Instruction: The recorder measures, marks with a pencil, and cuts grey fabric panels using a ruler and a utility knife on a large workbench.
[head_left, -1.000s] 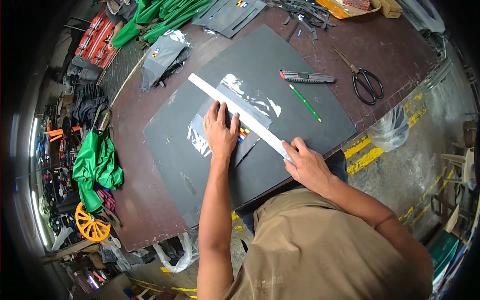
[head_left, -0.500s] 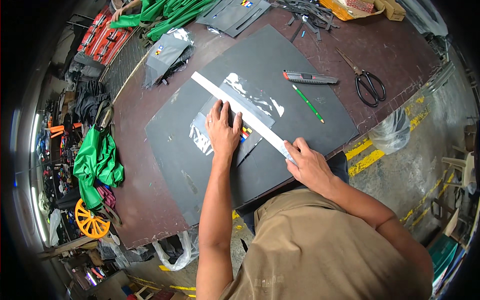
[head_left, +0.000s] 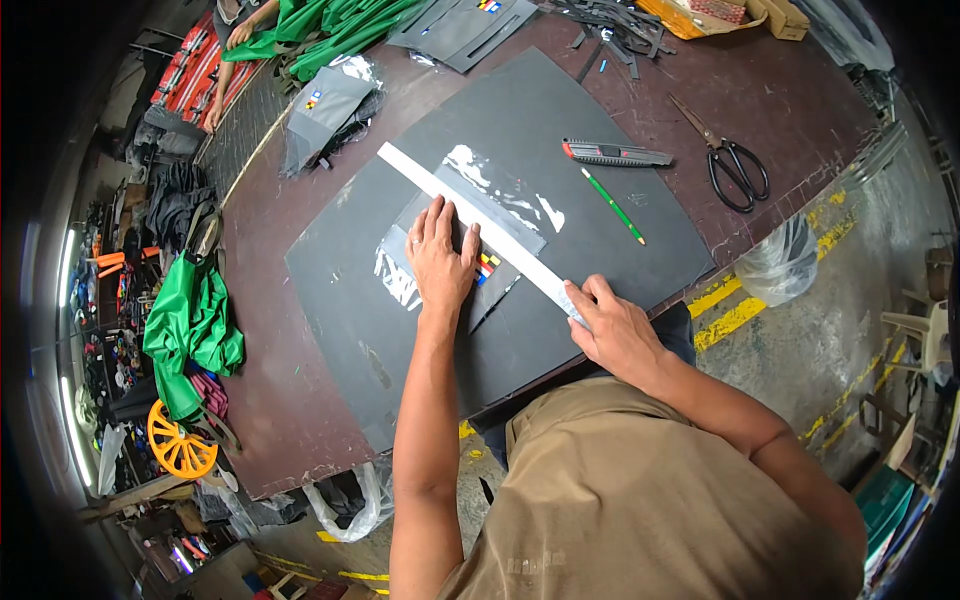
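Grey plastic-wrapped piece (head_left: 470,225) flat on dark cutting mat (head_left: 560,120), mid-table. Left hand (head_left: 442,258) spread open, pressing it down. Right hand (head_left: 615,330) pinches near end of long ruler (head_left: 480,222) laid across piece. Utility knife (head_left: 612,153), green pencil (head_left: 612,205) untouched; ruler placed, no cut or line visible yet.

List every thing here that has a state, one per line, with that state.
ruler: flat across the clear sleeve, held at both ends
clear sleeve: flat on the dark mat
left hand: palm down, pressing
right hand: gripping the ruler's near end
scissors: shut
utility knife: lying untouched, blade not visible
green pencil: lying loose
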